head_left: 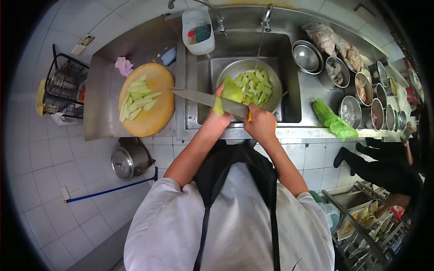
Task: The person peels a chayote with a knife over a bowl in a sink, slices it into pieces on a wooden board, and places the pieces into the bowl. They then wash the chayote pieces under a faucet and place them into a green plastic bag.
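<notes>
My right hand (262, 124) is closed around the handle of a large kitchen knife (199, 96), its blade pointing left. Behind the blade, my left hand (218, 118) grips a pale green vegetable (233, 91) whose kind I cannot make out; the blade and fingers partly cover it. A thin green slice (218, 106) lies against the blade near my left fingers. Just beyond both hands, a metal bowl (275, 86) in the sink holds cut green pieces (257, 86). Pale green strips (135, 100) lie on a round cutting board (160, 108) to the left.
Water runs from a faucet (266, 19) into the sink (291, 58). A white container (199, 31) with a scrubbing pad stands at the sink's left corner. On the right counter are leafy greens (332, 118) and several metal bowls (350, 110). Another person's legs (375, 160) show at right.
</notes>
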Demonstrator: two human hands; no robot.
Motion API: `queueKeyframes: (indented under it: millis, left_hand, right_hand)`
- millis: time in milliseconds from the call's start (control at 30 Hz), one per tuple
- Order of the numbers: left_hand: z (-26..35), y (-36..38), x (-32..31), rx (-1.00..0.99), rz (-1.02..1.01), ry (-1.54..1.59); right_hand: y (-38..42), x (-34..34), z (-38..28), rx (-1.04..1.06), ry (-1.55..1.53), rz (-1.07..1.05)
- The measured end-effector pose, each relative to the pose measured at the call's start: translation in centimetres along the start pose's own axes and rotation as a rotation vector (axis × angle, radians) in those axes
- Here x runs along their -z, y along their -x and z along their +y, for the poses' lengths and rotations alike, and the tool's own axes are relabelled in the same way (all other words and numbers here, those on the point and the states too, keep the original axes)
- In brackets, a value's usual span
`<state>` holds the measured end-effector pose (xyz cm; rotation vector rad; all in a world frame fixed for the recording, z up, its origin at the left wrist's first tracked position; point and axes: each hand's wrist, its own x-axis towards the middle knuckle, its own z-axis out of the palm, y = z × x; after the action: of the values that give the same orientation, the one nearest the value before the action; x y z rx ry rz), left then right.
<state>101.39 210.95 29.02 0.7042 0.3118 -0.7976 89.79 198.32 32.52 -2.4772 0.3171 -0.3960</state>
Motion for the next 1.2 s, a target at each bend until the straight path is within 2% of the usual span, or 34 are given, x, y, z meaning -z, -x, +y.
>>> queueKeyframes:
  millis: [100,200,300,367,500,600,667,800,900,1033,1200]
  left_hand:
    - [-0.2,0.3,-0.5,0.049,0.061,0.082]
    - [0.2,0.8,-0.2,0.018,0.259,-0.011]
    - [1.7,1.4,0.0,0.109,0.16,-0.037]
    - [1.9,1.3,0.3,0.094,0.157,-0.08]
    - [1.2,0.4,0.7,0.052,0.233,-0.165]
    - [0.3,0.1,0.4,-0.005,0.285,-0.209]
    - [0.2,0.8,-0.6,-0.04,0.306,-0.239]
    - [1.1,2.1,-0.3,0.065,0.061,-0.354]
    - [1.1,2.3,-0.9,0.025,0.138,-0.355]
    - [0.8,0.2,1.1,-0.009,0.159,-0.34]
    - [1.4,0.7,0.4,0.011,0.144,-0.343]
  right_hand:
    - [-0.1,-0.6,0.0,-0.036,0.057,0.017]
    - [-0.1,-2.2,2.4,-0.175,0.085,-0.069]
    - [-0.1,-3.0,6.4,-0.321,0.03,-0.184]
    - [-0.5,-2.6,6.7,-0.392,-0.06,-0.237]
    - [-1.1,0.0,2.5,-0.182,-0.11,-0.193]
    - [-1.6,0.8,-0.4,-0.123,-0.08,-0.195]
    - [-1.8,0.7,-0.2,-0.131,-0.016,-0.205]
    - [-2.1,-2.0,4.7,-0.23,0.003,-0.207]
    - [-2.1,-1.6,5.3,-0.305,-0.011,-0.277]
    - [-2.2,0.5,1.8,-0.165,-0.154,-0.245]
    - [-2.7,0.7,0.5,-0.096,-0.026,-0.208]
